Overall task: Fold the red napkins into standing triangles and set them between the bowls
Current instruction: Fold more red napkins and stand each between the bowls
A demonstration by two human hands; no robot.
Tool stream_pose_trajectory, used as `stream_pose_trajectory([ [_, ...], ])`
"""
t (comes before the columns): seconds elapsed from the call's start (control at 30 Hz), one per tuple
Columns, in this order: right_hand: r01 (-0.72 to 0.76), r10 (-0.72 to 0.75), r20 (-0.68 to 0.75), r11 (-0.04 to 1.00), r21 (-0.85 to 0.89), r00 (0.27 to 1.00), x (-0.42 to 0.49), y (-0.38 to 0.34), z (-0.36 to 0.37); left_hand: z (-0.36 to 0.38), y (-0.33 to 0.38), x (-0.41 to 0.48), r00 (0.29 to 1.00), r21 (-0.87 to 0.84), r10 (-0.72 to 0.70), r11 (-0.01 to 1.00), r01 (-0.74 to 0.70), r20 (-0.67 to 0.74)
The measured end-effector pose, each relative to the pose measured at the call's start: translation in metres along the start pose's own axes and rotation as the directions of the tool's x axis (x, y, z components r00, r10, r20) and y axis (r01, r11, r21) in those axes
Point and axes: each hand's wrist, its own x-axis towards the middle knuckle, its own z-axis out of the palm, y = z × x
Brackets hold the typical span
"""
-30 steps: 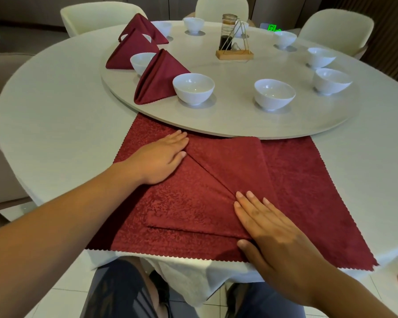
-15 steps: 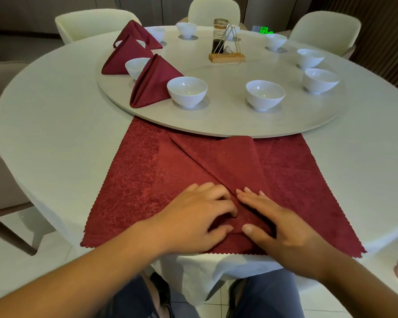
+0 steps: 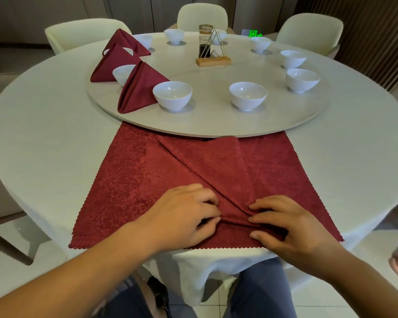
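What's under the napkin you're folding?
A flat red cloth lies spread beneath the napkin, over the white tablecloth. The left hand and right hand pinch the napkin's near corner. Anything under the cloth is covered.

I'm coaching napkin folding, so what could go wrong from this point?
The left hand and right hand both pinch the half-folded red cloth napkin at its near point. It lies on a flat red napkin, so the fingers may gather that layer too. Its far edge reaches the rim of the round grey turntable and could snag there.

Moved: left hand (image 3: 182,216) down beside right hand (image 3: 290,228); both now pinch napkin (image 3: 205,171).
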Motion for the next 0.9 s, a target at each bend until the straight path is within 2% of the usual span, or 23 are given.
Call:
stream_pose_trajectory([
  [0.17, 0.065, -0.086, -0.107, 0.979, -0.192, 0.991, 0.005, -0.002, 0.006, 0.0, 0.005, 0.002, 0.999, 0.033, -0.019, 0.999, 0.02, -0.029],
  [0.27, 0.054, -0.088, -0.153, 0.975, -0.217, 0.984, 0.008, -0.012, 0.003, 0.001, 0.014, 0.001, 0.997, 0.031, -0.037, 0.999, 0.039, -0.061],
  [0.43, 0.007, -0.019, -0.167, 0.997, -0.077, 0.986, 0.014, -0.038, -0.006, 0.001, 0.025, 0.001, 0.991, -0.014, -0.052, 0.999, 0.051, -0.122],
  [0.53, -0.031, 0.064, -0.146, 0.976, 0.214, 0.987, 0.011, -0.051, -0.015, -0.011, 0.026, -0.002, 0.986, -0.24, -0.142, 0.964, 0.117, -0.092],
  [0.6, -0.046, 0.09, -0.115, 0.941, 0.335, 0.989, 0.009, -0.05, -0.023, -0.022, 0.026, -0.006, 0.972, -0.479, -0.235, 0.856, 0.197, -0.021],
  [0.7, -0.026, 0.044, -0.091, 0.982, 0.188, 0.995, 0.013, -0.042, -0.029, -0.036, 0.024, -0.007, 0.926, -0.74, -0.36, 0.593, 0.319, 0.11],
  [0.8, -0.024, 0.035, -0.063, 0.986, 0.167, 0.997, 0.019, -0.04, -0.035, -0.043, 0.019, -0.009, 0.9, -0.869, -0.392, 0.358, 0.342, 0.193],
  [0.9, -0.121, 0.125, 0.004, 0.95, 0.287, 0.992, 0.024, -0.053, -0.043, -0.046, 0.013, -0.01, 0.883, -0.928, -0.394, 0.158, 0.337, 0.254],
])
